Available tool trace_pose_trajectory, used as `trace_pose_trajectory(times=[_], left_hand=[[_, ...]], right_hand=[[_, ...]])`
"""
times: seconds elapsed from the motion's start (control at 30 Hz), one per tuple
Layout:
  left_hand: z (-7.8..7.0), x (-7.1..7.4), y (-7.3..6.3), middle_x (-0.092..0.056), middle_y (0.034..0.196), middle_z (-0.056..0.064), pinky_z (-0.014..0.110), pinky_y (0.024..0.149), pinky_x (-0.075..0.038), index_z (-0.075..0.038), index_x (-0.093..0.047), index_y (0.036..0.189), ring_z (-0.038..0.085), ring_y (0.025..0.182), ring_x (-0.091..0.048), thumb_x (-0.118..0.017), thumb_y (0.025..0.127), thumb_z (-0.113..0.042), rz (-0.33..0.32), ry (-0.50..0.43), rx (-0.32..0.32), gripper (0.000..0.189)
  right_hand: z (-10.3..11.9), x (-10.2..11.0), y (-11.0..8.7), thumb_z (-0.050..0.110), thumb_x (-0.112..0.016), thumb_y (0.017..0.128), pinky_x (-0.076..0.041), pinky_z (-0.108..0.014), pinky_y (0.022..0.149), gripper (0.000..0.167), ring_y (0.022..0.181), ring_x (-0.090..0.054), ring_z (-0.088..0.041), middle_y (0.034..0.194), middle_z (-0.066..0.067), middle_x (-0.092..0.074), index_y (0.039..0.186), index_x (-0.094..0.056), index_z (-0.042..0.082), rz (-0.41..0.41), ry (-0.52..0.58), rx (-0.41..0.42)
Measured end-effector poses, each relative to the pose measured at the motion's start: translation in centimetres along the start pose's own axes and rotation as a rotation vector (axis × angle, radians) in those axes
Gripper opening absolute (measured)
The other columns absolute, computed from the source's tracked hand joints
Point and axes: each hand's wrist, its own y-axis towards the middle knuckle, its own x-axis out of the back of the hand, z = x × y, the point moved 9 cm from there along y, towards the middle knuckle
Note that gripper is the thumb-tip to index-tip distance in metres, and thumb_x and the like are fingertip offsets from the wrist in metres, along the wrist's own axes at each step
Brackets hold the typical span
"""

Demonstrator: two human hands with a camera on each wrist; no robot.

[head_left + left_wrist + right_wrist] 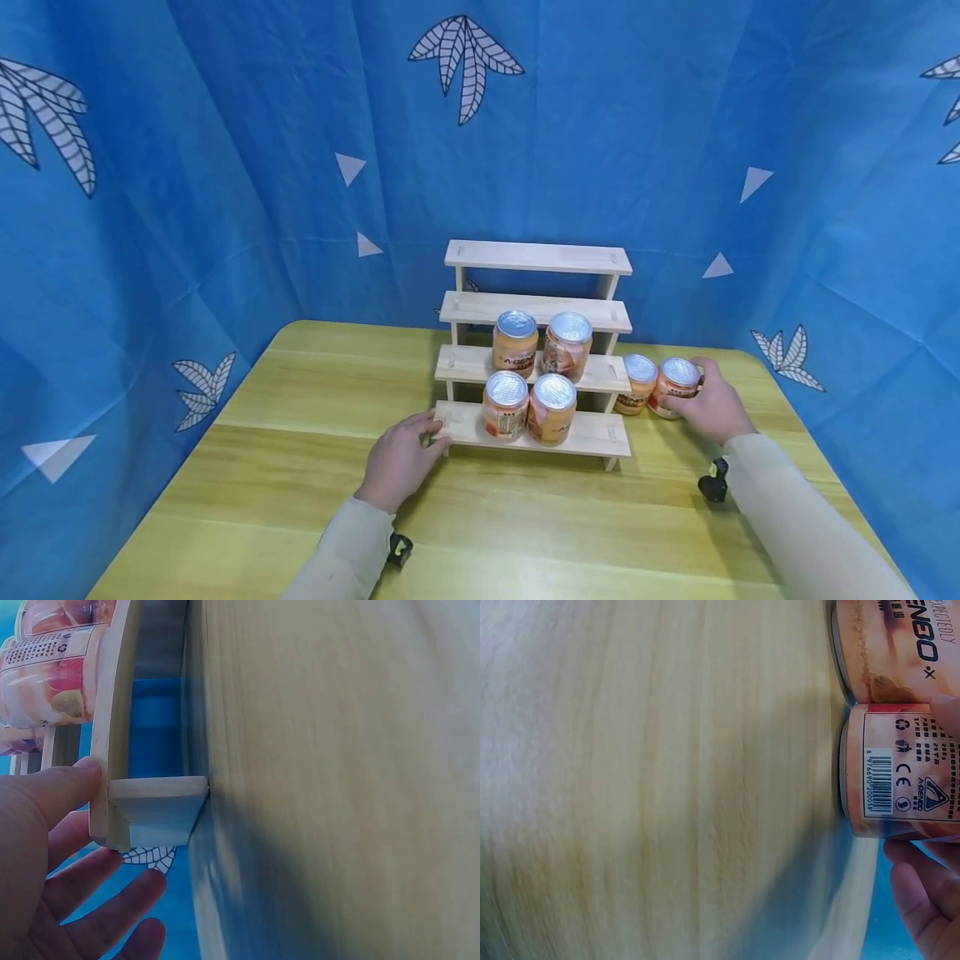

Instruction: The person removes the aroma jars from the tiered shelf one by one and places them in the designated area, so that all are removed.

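A pale wooden stepped shelf (534, 256) stands on the table, with two cans on its bottom step and two on the step above. At the bottom step's left end, my left hand (401, 460) holds the board (112, 742) between thumb and index finger; its other fingers spread loosely. To the right of the shelf, two orange-pink cans with silvery lids stand upright side by side on the table. My right hand (716, 404) grips the right can (677, 385), thumb in front and fingers round its far right side. The left can (636, 383) touches or nearly touches it.
Cans (551, 408) on the bottom step stand close together, as do the cans (515, 342) above. The two upper steps carry nothing. A blue leaf-patterned curtain (600, 150) hangs behind and beside the wooden table (525, 525).
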Motion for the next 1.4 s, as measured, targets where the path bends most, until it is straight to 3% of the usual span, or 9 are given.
trace_pose_trajectory(times=[0.2, 0.57, 0.77, 0.93, 1.1, 1.27, 1.4], left_hand=[[0.1, -0.1, 0.1, -0.065, 0.136, 0.005, 0.048, 0.100, -0.052, -0.012, -0.076, 0.114, 0.032, 0.125, -0.060, -0.077, 0.090, -0.037, 0.002, -0.006, -0.004, 0.035], [0.2, 0.0, -0.2, -0.065, 0.136, 0.005, 0.048, 0.100, -0.052, -0.012, -0.076, 0.116, 0.031, 0.126, -0.060, -0.077, 0.089, -0.038, 0.002, -0.010, 0.003, 0.037], [-0.3, 0.0, -0.1, -0.065, 0.136, 0.006, 0.048, 0.100, -0.052, -0.011, -0.076, 0.116, 0.031, 0.126, -0.060, -0.076, 0.091, -0.038, 0.006, -0.011, -0.020, 0.037], [-0.1, 0.0, 0.0, -0.064, 0.138, 0.005, 0.047, 0.101, -0.052, -0.011, -0.076, 0.117, 0.031, 0.127, -0.059, -0.076, 0.091, -0.038, 0.020, -0.004, -0.002, 0.037], [0.1, 0.1, 0.0, -0.063, 0.138, 0.004, 0.047, 0.099, -0.052, -0.012, -0.075, 0.118, 0.032, 0.126, -0.059, -0.076, 0.091, -0.038, 0.026, 0.003, 0.005, 0.037], [0.1, 0.2, 0.0, -0.064, 0.137, 0.004, 0.046, 0.096, -0.054, -0.012, -0.075, 0.117, 0.032, 0.123, -0.062, -0.077, 0.090, -0.037, 0.017, 0.001, 0.003, 0.037], [-0.1, 0.1, 0.0, -0.065, 0.136, 0.004, 0.043, 0.085, -0.058, -0.012, -0.076, 0.115, 0.032, 0.114, -0.067, -0.078, 0.090, -0.035, 0.002, -0.006, -0.007, 0.035]], right_hand=[[0.3, -0.1, -0.1, 0.037, -0.079, 0.087, -0.043, -0.066, 0.099, 0.101, 0.121, -0.050, -0.055, 0.134, -0.041, -0.046, 0.152, -0.015, -0.007, 0.017, 0.000, -0.014], [2.1, 0.7, -0.2, 0.063, -0.056, 0.095, -0.044, -0.068, 0.097, 0.103, 0.125, -0.045, -0.056, 0.146, -0.041, -0.034, 0.156, -0.011, -0.008, 0.047, -0.096, 0.020], [3.6, 1.7, -0.2, 0.057, -0.054, 0.099, -0.041, -0.071, 0.098, 0.092, 0.127, -0.044, -0.056, 0.146, -0.039, -0.037, 0.155, -0.019, -0.007, 0.027, -0.122, 0.055], [4.9, 2.3, -0.2, 0.054, -0.052, 0.101, -0.028, -0.074, 0.107, 0.084, 0.136, -0.032, -0.057, 0.152, -0.036, -0.033, 0.155, -0.025, -0.006, -0.008, -0.148, 0.081], [7.6, 2.6, -0.5, 0.049, -0.055, 0.101, -0.018, -0.076, 0.107, 0.074, 0.139, -0.031, -0.055, 0.152, -0.032, -0.037, 0.151, -0.037, -0.002, -0.039, -0.200, 0.179], [9.7, 2.2, -0.7, 0.048, -0.056, 0.101, -0.020, -0.074, 0.110, 0.070, 0.141, -0.030, -0.052, 0.155, -0.027, -0.037, 0.152, -0.039, 0.003, -0.025, -0.192, 0.234], [10.8, 1.8, -0.8, 0.049, -0.057, 0.100, -0.025, -0.071, 0.111, 0.071, 0.143, -0.030, -0.049, 0.156, -0.025, -0.036, 0.154, -0.038, 0.007, -0.005, -0.164, 0.252]])
